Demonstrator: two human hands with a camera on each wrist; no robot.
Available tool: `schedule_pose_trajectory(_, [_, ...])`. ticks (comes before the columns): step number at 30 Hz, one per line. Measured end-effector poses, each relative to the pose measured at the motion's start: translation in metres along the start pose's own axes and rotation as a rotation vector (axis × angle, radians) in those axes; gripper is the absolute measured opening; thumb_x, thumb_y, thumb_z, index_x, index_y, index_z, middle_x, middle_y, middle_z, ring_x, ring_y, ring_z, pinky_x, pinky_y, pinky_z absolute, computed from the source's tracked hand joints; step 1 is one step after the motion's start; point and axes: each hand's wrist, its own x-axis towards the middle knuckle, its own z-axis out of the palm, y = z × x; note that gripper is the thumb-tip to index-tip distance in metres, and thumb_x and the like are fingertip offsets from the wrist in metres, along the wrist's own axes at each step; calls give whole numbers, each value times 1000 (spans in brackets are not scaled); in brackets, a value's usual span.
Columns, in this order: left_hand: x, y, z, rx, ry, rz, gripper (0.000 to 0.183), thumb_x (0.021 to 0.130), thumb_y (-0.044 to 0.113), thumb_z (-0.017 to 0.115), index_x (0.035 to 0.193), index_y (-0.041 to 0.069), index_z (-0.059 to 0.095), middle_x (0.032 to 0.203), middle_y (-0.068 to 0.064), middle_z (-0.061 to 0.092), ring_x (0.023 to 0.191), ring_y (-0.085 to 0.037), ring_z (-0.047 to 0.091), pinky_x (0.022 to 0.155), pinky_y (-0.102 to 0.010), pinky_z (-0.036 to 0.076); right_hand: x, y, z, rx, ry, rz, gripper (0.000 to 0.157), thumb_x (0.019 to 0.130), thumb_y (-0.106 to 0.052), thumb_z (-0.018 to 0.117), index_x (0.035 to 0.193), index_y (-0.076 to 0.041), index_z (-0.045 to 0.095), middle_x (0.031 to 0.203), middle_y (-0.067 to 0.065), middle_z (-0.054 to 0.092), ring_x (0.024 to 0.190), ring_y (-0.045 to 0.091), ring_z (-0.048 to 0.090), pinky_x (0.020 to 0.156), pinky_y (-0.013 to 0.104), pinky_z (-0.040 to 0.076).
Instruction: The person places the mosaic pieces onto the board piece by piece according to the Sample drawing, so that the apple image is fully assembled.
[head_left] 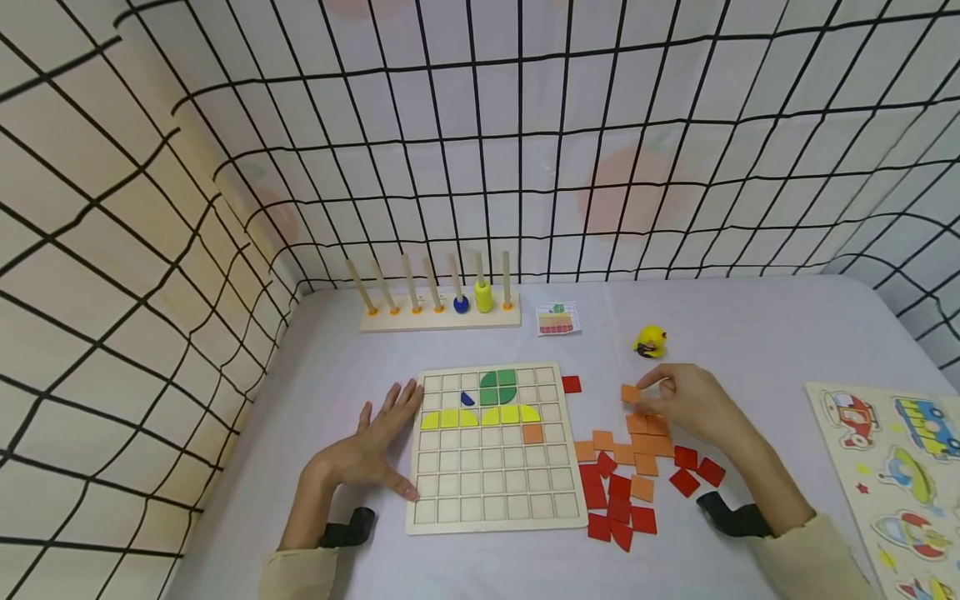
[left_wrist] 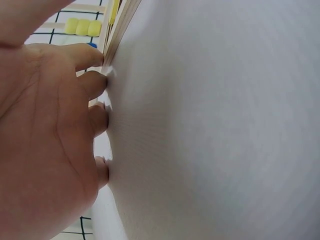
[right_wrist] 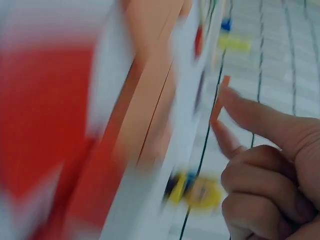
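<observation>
My right hand (head_left: 692, 403) pinches an orange square tile (right_wrist: 218, 102) between thumb and index finger, above the loose orange tiles (head_left: 647, 442). With fingers spread, my left hand (head_left: 372, 450) rests along the left edge of the wooden grid board (head_left: 498, 521), thumb and fingertips at its rim. On the board sit green tiles (head_left: 498, 387) in a block, a row of yellow tiles (head_left: 448, 418), one small blue piece (head_left: 467, 398) and one orange tile (head_left: 532, 433). The left wrist view shows the fingertips (left_wrist: 100, 120) down on the white cloth.
Red tiles (head_left: 619, 500) lie scattered right of the board. Behind stand a peg rack (head_left: 442, 321) with beads, a small pattern card (head_left: 558, 318) and a yellow duck (head_left: 650, 342). A picture puzzle board (head_left: 862, 492) lies far right. Black netting (head_left: 517, 133) surrounds the table.
</observation>
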Motion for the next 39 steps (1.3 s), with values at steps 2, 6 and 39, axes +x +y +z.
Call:
schedule_pose_trajectory(2, [0,0,0,1,1,0,149,57,34,102,167,9,5,175,-14,-9,161,-39,-18,121,-71,-19,-2,-20,11,37,-38,-22,36,90,-29,80,114,-2,71,59,-1,39,53,15,40,48,23,31])
schedule_pose_trajectory(6, [1,0,0,-1,2,-3,149,56,35,102,167,10,6,175,-13,-9,161,-39,-18,121,-71,-19,-2,-58,40,65,-101,-105,30,86,-25,84,107,-7,75,57,-3,33,53,13,34,49,21,26])
schedule_pose_trajectory(39, [2,0,0,-8,-7,5,150,57,34,102,167,9,4,175,-14,-10,160,-39,-19,121,-72,-19,5,-104,104,9,-24,-194,18,74,-11,93,90,-16,85,97,0,76,81,14,52,60,25,41])
